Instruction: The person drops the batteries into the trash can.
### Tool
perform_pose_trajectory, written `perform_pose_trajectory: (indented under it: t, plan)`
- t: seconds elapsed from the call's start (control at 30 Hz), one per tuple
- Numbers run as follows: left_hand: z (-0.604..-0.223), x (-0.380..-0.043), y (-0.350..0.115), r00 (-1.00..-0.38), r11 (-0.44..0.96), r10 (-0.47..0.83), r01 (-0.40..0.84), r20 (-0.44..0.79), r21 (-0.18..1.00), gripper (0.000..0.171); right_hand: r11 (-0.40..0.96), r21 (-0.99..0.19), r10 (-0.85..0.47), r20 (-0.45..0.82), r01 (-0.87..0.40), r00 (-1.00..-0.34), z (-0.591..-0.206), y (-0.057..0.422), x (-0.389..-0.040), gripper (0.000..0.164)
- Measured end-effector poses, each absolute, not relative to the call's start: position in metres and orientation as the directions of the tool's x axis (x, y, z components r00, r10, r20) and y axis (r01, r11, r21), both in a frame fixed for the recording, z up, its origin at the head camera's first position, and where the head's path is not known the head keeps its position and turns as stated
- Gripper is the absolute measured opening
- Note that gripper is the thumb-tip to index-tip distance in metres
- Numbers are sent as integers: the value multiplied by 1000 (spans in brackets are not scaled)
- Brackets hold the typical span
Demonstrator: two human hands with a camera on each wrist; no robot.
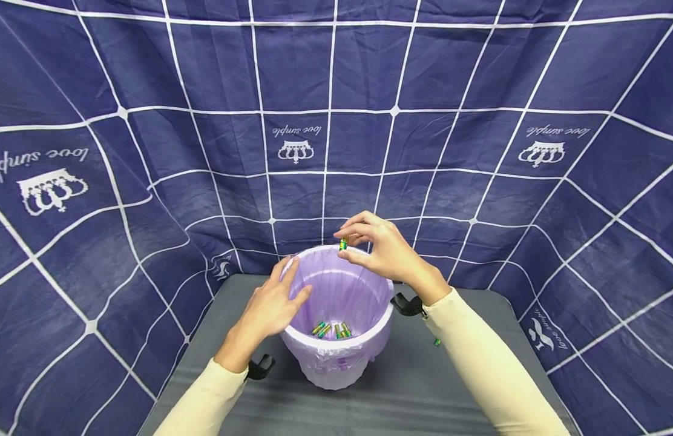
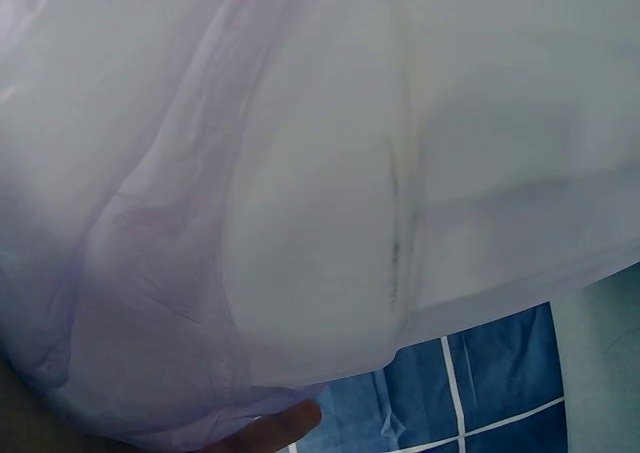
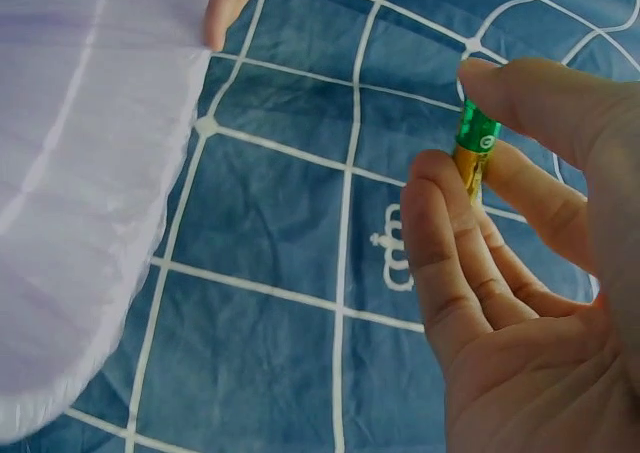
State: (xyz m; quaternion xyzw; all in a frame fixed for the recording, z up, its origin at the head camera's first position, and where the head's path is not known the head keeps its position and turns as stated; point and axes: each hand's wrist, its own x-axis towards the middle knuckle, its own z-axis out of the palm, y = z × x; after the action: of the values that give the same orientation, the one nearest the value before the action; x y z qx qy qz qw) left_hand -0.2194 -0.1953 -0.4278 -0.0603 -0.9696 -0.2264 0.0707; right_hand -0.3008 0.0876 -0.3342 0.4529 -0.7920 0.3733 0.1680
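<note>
A green-and-gold battery (image 1: 344, 243) is pinched between thumb and fingertips of my right hand (image 1: 382, 245), held up over the far rim of a white bin (image 1: 331, 376). In the right wrist view the battery (image 3: 477, 143) stands nearly upright, its green end against the thumb. My left hand (image 1: 271, 306) rests on the bin's left rim, fingers spread and fairly straight. Several similar batteries (image 1: 331, 330) lie at the bottom of the purple liner bag (image 1: 342, 290), which folds over the rim. The left wrist view shows mostly the bin's side (image 2: 320, 203) and a fingertip.
The bin stands on a grey table (image 1: 418, 387). A small green item (image 1: 437, 342) lies on the table to the right, partly behind my right forearm. A blue cloth (image 1: 364, 145) with white grid lines hangs behind and on both sides.
</note>
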Motion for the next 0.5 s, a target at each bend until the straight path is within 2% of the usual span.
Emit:
perform_pose_trajectory:
  t: [0.27, 0.5]
  plan:
    - [-428, -221, -195, -983, 894, 84, 146, 162, 424, 81, 326, -489, -602, 552, -809, -576, -334, 74, -307, 34]
    - [-428, -221, -194, -982, 893, 88, 151, 166, 423, 81, 488, -449, -657, 375, -748, -654, -337, 78, -305, 43]
